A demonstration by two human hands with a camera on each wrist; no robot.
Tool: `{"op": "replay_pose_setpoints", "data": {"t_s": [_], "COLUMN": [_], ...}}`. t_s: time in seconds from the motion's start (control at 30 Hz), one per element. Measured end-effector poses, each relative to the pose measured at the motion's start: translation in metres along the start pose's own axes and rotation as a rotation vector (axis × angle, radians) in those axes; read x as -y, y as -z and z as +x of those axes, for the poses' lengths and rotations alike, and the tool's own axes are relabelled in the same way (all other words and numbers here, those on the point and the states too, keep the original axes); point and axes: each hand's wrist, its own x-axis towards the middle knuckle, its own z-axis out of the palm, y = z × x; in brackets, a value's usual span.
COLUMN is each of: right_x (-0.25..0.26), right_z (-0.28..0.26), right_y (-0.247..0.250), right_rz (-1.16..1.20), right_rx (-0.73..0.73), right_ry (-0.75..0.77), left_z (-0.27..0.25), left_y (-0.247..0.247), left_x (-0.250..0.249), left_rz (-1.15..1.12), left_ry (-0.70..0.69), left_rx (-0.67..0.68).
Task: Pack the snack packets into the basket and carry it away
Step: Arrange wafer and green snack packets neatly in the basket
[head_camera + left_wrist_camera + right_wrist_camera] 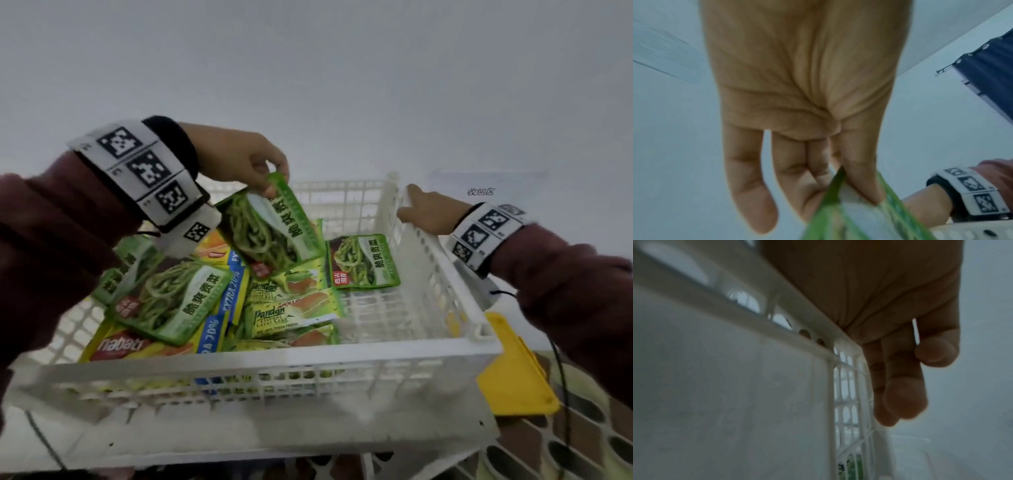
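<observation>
A white slatted basket (pixel 274 359) holds several snack packets: green vegetable packets (pixel 174 298) (pixel 366 262), Pandan cake packets (pixel 291 308) and a yellow nabati packet (pixel 137 346). My left hand (pixel 274 186) hangs over the basket's middle and pinches the top corner of another green packet (pixel 274 233), which dangles tilted above the pile. The left wrist view shows thumb and fingers of that hand (pixel 838 183) nipping the packet's edge (pixel 859 219). My right hand (pixel 421 209) rests on the basket's far right rim (pixel 807 324), with its fingers (pixel 900 378) loose beyond the edge.
A yellow flat object (pixel 513 370) lies beside the basket's right near corner. A dark patterned surface (pixel 582 428) shows at the lower right. A pale wall with a small printed label (pixel 481 192) stands behind. A dark blue curtain (pixel 990 65) hangs off to the side.
</observation>
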Motion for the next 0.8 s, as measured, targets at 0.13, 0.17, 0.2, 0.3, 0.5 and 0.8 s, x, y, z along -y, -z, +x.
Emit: {"op": "replay_pose_setpoints", "data": {"t_s": [0.13,0.17,0.2,0.3,0.5,0.8], "right_x": [-0.002,-0.003,-0.003,-0.004,-0.008,-0.009], "right_z": [-0.001,-0.002,-0.002,0.000,0.004,0.008], "right_y": [0.000,-0.001,-0.001,-0.004,-0.006,-0.008], "right_rz": [0.016,0.023,0.032,0.056,0.086,0.113], "right_rx": [0.007,0.006,0.001,-0.025,-0.023,-0.027], "right_ry": [0.004,0.008,0.012,0.023,0.044,0.049], "left_z": [0.036,0.046,0.055,0.081,0.110,0.120], "left_y": [-0.024,-0.033,-0.042,-0.070,-0.110,-0.101], "left_x": [-0.039,-0.048,-0.057,-0.076,-0.083,-0.085], "left_rz": [-0.085,-0.085,-0.082,-0.099,-0.024,0.124], "left_ry": [-0.097,-0.116,-0.133,-0.134,-0.054,-0.182], "left_rx": [0.086,0.121,0.154,0.241,0.308,0.436]}}
